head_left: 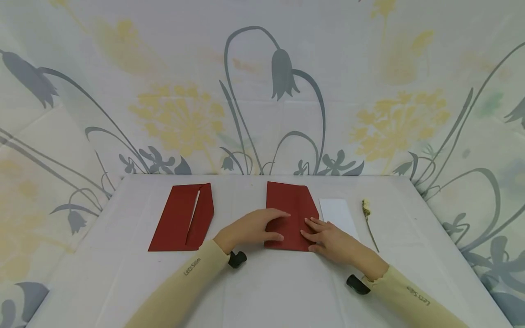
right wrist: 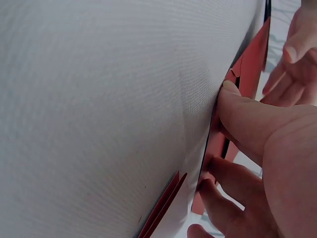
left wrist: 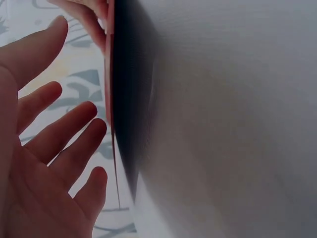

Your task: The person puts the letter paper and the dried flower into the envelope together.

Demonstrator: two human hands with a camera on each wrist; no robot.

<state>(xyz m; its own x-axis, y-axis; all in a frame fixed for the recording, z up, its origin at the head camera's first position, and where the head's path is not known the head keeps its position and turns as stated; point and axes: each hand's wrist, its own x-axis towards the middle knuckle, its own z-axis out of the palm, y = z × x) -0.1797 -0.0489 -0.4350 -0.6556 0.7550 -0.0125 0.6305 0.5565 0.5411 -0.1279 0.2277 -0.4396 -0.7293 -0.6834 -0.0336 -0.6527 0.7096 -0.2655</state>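
Observation:
A red envelope (head_left: 283,230) lies at the middle of the white table, its pointed flap side toward the right. My right hand (head_left: 334,241) rests on that flap side, fingers spread over it and thumb at the near corner. In the right wrist view the thumb (right wrist: 237,106) and fingertips touch the red paper. My left hand (head_left: 256,228) hovers over the envelope's left edge. Its fingers are loosely bent and spread, with nothing in them; the left wrist view shows the palm (left wrist: 39,198) beside the thin red edge of the envelope (left wrist: 109,84).
A second red envelope (head_left: 174,223) with a white strip showing along its flap lies to the left. Right of the middle envelope are a white card (head_left: 338,212), partly behind my right hand, and a small dried flower (head_left: 366,208). A flower-patterned cloth (head_left: 254,100) hangs behind the table.

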